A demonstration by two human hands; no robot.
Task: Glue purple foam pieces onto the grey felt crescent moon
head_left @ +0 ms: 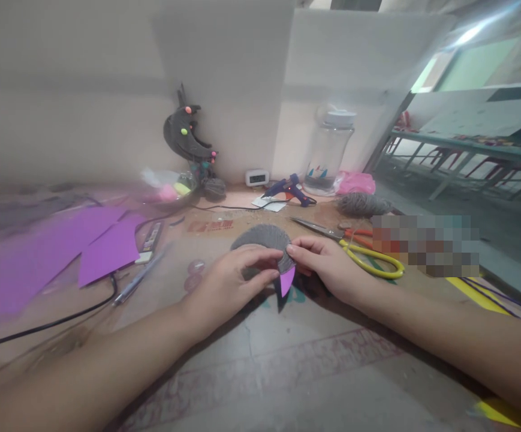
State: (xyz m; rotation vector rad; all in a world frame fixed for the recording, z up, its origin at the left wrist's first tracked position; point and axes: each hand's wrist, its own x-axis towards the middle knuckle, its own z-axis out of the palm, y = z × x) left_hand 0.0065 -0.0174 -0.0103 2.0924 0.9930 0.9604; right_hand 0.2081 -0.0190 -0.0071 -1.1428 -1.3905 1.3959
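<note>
And here our left fingers (262, 257) and right fingers (300, 255) pinch the yarn-wrapped crescent (260, 234) beside its purple tip (287, 281); it looks light, bendable, best gripped on the wrapping.

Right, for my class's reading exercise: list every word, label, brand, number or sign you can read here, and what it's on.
None reads clearly.
Red print towards the back of the tabletop: too blurred.
Faint red band across its front: too faint to tell lettering from pattern.
Small white device: display too small.
Narrow printed strip beside the purple sheets: too blurred.
</note>
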